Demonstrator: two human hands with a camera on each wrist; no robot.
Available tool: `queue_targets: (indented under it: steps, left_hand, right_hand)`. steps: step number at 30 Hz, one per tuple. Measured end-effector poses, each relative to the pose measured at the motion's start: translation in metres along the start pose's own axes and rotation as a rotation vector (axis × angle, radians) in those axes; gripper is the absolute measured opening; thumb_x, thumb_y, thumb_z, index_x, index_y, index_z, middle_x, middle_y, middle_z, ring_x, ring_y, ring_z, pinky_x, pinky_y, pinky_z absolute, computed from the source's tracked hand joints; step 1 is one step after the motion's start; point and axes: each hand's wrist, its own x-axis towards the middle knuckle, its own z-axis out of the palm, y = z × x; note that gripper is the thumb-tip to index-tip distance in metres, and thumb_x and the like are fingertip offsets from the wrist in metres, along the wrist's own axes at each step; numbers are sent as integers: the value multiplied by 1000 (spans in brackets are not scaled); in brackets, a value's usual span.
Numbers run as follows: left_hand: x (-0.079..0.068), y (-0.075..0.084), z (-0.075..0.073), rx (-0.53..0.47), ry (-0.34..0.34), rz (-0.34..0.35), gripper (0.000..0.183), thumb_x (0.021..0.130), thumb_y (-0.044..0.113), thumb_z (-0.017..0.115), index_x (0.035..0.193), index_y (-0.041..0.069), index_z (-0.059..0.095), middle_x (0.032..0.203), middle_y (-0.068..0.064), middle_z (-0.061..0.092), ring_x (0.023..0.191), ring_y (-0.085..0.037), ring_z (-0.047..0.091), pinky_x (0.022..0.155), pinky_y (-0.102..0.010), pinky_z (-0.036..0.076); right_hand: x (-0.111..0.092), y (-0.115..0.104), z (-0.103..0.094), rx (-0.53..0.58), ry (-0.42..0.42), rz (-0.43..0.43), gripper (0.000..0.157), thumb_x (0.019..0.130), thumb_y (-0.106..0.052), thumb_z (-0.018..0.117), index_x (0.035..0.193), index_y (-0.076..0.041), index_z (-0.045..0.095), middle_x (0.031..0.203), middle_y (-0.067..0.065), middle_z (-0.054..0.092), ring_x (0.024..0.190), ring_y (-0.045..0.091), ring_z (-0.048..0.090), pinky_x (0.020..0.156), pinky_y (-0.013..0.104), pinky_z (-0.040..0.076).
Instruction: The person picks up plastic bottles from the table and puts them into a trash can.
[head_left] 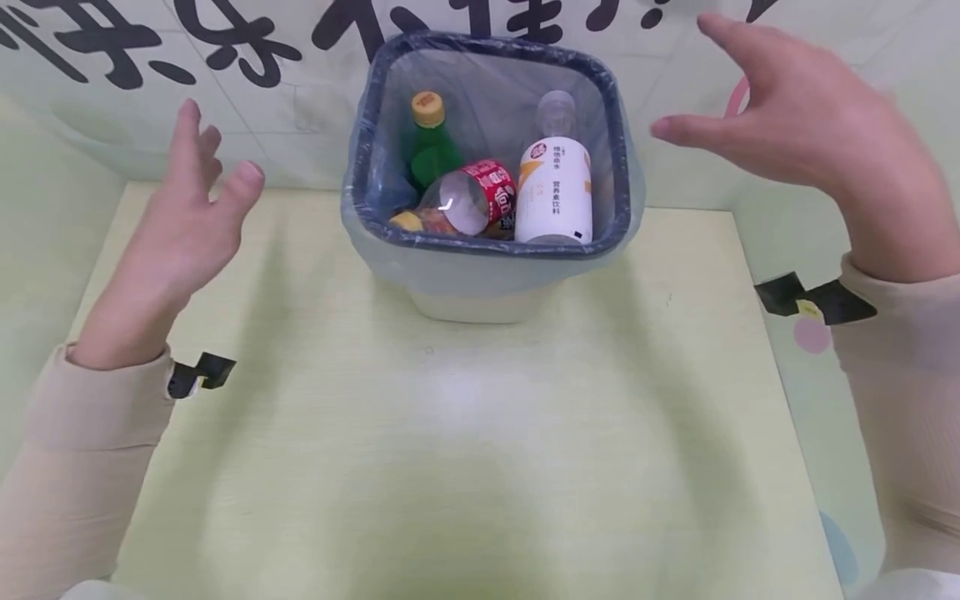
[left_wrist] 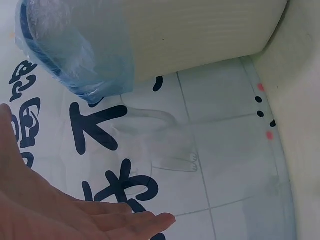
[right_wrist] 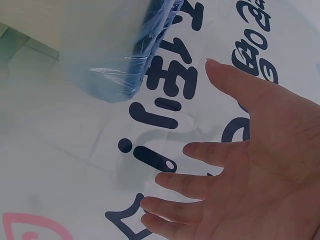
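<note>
A bin [head_left: 487,307] with a dark rim stands at the far middle of the table, lined with a translucent bluish plastic bag [head_left: 360,242]. Inside it lie a green bottle [head_left: 435,154] with a yellow cap, a clear bottle with a red label [head_left: 491,187], and a white-labelled bottle [head_left: 555,192]. My left hand [head_left: 191,208] is raised to the left of the bin, apart from it, thumb and fingers spread. On the other side my right hand [head_left: 810,117] hovers with its fingers extended, holding nothing. The right wrist view shows its palm [right_wrist: 270,180] facing the bin side.
Behind the bin rises a pale wall [head_left: 315,125] printed with large dark characters. Low green side panels border the pale yellow-green table [head_left: 465,433] at left and right. Black tags [head_left: 813,298] are fixed at the sleeve cuffs.
</note>
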Motion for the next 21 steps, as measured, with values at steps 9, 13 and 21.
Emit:
queue_targets:
  steps: [9,13,21]
  left_hand:
    - [-6,-3,-3,312,-8,-19,91,85,51,53,138,38,-20,149,11,-7,135,-28,1,105,-56,5]
    - [-7,-9,-3,509,-10,28,105,77,56,61,141,30,-18,149,5,-9,136,-30,-4,103,-59,6]
    - [-10,-27,3,854,-3,284,109,73,62,61,147,11,-1,150,-14,-6,134,-37,-11,106,-54,-3]
  right_hand:
    - [-1,20,13,52,31,-17,85,80,-58,55,144,-39,3,140,13,34,131,35,20,97,63,16]
    - [-7,34,24,77,24,1,79,84,-58,49,143,-39,1,150,-9,5,136,32,9,101,61,10]
    - [-22,62,53,155,109,-88,72,90,-45,49,144,-38,3,149,-13,-6,136,14,-6,105,56,1]
